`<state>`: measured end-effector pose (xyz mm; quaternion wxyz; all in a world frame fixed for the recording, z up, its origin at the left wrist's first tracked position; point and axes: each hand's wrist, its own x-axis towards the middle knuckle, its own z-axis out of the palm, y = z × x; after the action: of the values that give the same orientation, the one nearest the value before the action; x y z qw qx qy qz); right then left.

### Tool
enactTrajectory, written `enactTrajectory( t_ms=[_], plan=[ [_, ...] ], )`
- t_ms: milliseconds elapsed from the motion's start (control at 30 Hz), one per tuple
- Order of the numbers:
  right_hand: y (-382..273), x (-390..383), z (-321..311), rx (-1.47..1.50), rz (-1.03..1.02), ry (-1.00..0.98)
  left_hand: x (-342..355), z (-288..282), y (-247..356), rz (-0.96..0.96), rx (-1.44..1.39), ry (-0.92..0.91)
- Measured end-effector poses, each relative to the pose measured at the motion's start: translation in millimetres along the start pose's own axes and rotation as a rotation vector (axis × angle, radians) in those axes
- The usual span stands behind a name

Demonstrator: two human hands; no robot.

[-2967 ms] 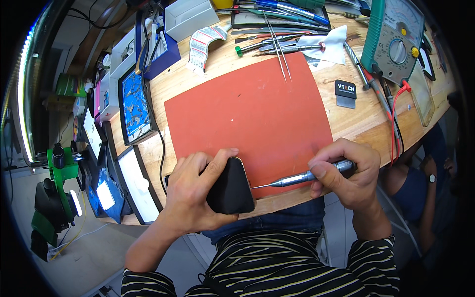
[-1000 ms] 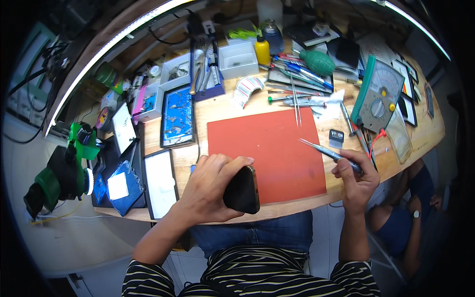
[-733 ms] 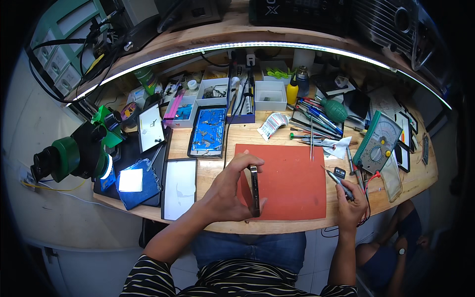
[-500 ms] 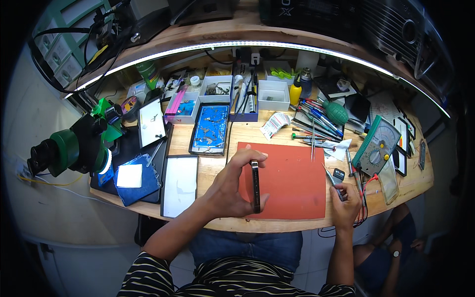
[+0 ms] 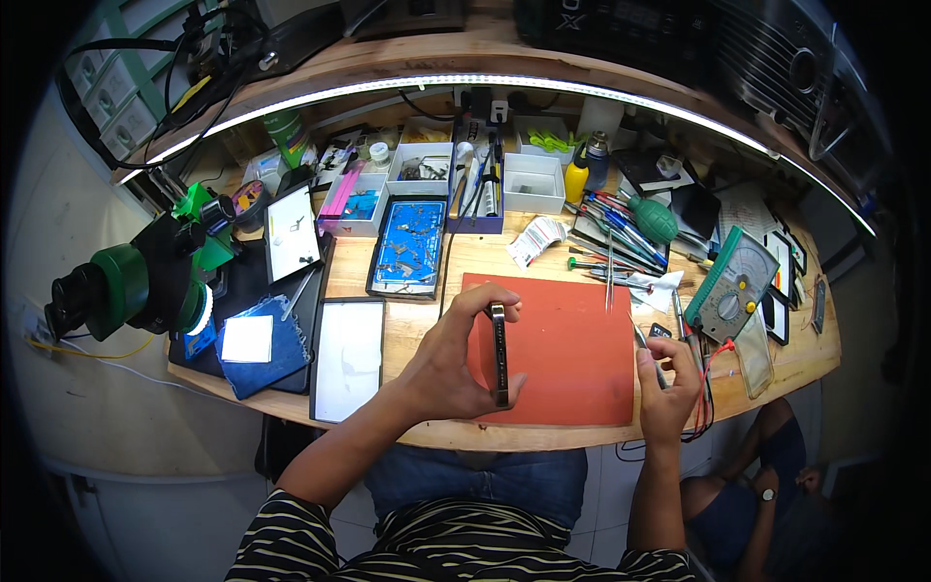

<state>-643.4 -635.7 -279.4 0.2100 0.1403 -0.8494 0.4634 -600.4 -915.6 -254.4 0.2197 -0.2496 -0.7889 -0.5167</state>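
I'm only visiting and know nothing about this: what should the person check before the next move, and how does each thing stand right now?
1. Phone gripped: ok, the left hand holds it with a narrow edge toward the camera.
2. Pen-shaped tool in hand: ok, the right hand has it.
3. Tool tip apart from the phone: ok, there is a gap between them.
4. Tweezers off the red mat: not ok, their tips reach over its far edge.
5. Screws in the phone's edge: cannot tell, too small to make out.
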Motion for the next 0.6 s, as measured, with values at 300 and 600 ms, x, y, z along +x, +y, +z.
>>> enactTrajectory(
  t_ms=[300, 600],
  plan=[
    [-92.7, -12.5, 34.2, 0.721, 0.056, -0.538, -13.6, 8.9, -1.5, -0.017, 0.110, -0.024],
    [-112.5, -27.6, 35.1, 0.408, -0.008, -0.359, -39.9, 32.1, 26.8, -0.118, 0.216, -0.041]
  ],
)
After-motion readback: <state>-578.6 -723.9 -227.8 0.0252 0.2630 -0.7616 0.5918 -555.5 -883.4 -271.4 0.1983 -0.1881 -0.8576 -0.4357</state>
